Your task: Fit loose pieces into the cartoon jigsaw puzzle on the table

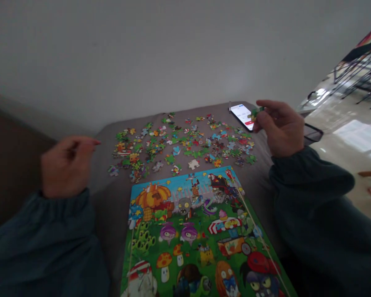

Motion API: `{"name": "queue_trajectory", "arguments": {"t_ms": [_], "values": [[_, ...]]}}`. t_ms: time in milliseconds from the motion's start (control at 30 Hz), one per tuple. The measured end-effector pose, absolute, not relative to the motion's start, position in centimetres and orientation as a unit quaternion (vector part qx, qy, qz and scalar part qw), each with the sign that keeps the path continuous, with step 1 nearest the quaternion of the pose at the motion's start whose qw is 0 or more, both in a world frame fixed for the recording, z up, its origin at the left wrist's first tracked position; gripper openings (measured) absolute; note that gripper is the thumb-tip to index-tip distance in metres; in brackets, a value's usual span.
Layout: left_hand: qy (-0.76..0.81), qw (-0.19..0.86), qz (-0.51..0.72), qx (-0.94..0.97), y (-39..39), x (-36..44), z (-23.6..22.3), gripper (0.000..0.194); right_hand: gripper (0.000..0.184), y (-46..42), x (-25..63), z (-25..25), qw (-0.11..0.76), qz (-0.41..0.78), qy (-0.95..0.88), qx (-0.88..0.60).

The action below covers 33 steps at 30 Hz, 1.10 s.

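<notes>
Here, a right hand pinches a green puzzle piece.
The left hand holds nothing, fingers loosely curled, near scattered puzzle pieces.

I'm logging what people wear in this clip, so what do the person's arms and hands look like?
The left sleeve and right sleeve are loose, puffy, dark blue-green fabric, gathered into snug cuffs at the wrists. The left hand and right hand are bare, with no gloves, and no watch shows.
</notes>
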<state>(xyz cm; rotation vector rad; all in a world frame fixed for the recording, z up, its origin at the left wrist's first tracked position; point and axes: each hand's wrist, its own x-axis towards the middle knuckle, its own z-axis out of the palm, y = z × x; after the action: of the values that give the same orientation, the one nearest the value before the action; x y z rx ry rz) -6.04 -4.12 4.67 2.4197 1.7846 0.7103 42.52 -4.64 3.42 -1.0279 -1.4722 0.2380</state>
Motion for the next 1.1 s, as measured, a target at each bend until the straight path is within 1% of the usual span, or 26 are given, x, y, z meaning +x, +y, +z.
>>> {"name": "queue_trajectory", "arguments": {"t_ms": [33, 133, 233, 333, 433, 500, 567, 700, 900, 1000, 1100], "values": [[0.604, 0.021, 0.223, 0.765, -3.8, -5.5, 4.6, 0.058, 0.028, -4.7, 42.3, 3.4, 0.613, 0.114, -0.644, -0.442], [0.579, 0.041, 0.085, 0.810, -2.5, -4.0, 3.2, 0.056, 0.023, -5.0, 41.5, 3.0, 0.592, 0.141, -0.659, -0.443], [0.598, 0.035, 0.067, 0.798, -1.4, -3.9, 1.1, 0.059, 0.022, -5.2, 40.9, 2.5, 0.574, 0.152, -0.667, -0.450], [0.594, 0.047, 0.087, 0.798, -0.7, -4.6, 0.2, 0.053, 0.022, -5.4, 40.5, 2.2, 0.564, 0.164, -0.675, -0.447], [0.592, 0.108, 0.166, 0.782, -0.3, -5.4, 0.3, 0.041, 0.023, -5.5, 40.2, 2.1, 0.554, 0.173, -0.680, -0.448], [0.606, 0.150, 0.217, 0.750, -0.1, -5.8, 0.2, 0.040, 0.024, -5.6, 40.2, 2.1, 0.546, 0.174, -0.681, -0.456], [0.623, 0.169, 0.241, 0.725, 0.2, -6.2, 0.1, 0.043, 0.026, -5.7, 40.1, 2.3, 0.537, 0.174, -0.682, -0.465], [0.654, 0.164, 0.255, 0.693, 1.0, -6.9, -0.1, 0.044, 0.028, -5.9, 40.1, 2.5, 0.517, 0.171, -0.690, -0.477], [0.710, 0.104, 0.235, 0.656, 3.1, -7.7, 0.2, 0.045, 0.029, -6.1, 39.9, 2.6, 0.491, 0.158, -0.710, -0.480], [0.718, 0.107, 0.205, 0.656, 3.8, -7.7, -0.1, 0.043, 0.028, -6.2, 39.8, 2.6, 0.485, 0.153, -0.718, -0.475], [0.725, 0.120, 0.193, 0.651, 4.1, -7.5, -0.4, 0.048, 0.028, -6.2, 39.8, 2.7, 0.480, 0.146, -0.727, -0.469]]}}
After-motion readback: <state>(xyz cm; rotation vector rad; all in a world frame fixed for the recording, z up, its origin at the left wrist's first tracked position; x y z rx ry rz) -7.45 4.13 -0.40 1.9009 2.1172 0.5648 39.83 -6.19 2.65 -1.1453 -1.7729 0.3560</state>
